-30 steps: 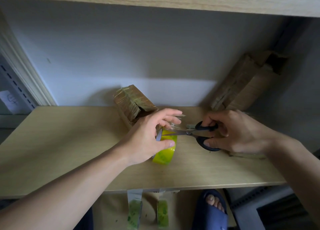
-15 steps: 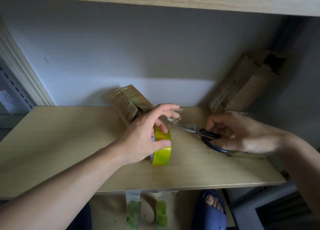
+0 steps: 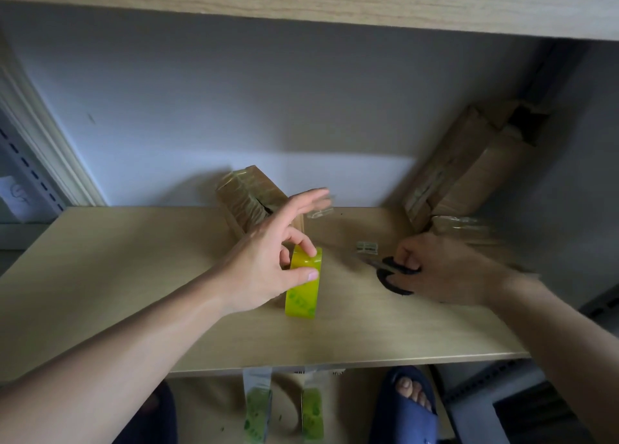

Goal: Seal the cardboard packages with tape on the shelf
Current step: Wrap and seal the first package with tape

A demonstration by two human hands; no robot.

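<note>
A yellow-green tape roll (image 3: 303, 288) stands on edge on the wooden shelf (image 3: 134, 276). My left hand (image 3: 268, 262) pinches the roll between thumb and a finger, with the index finger stretched toward a cut strip of clear tape (image 3: 320, 210). Behind that hand stands a small cardboard package (image 3: 248, 197) wrapped in tape. My right hand (image 3: 442, 269) grips black-handled scissors (image 3: 393, 276) low over the shelf, blurred by motion. Two long cardboard packages (image 3: 469, 169) lean in the back right corner.
A small scrap of tape (image 3: 366, 246) lies on the shelf between my hands. Two tape strips (image 3: 256, 406) hang from the shelf's front edge. A foot in a blue slipper (image 3: 407, 406) is below. An upper shelf board (image 3: 335, 1) runs overhead.
The scissors have cut the tape and my right hand has drawn them back to the right and down. My left hand has stood the roll upright and lifted its index finger with the cut strip.
</note>
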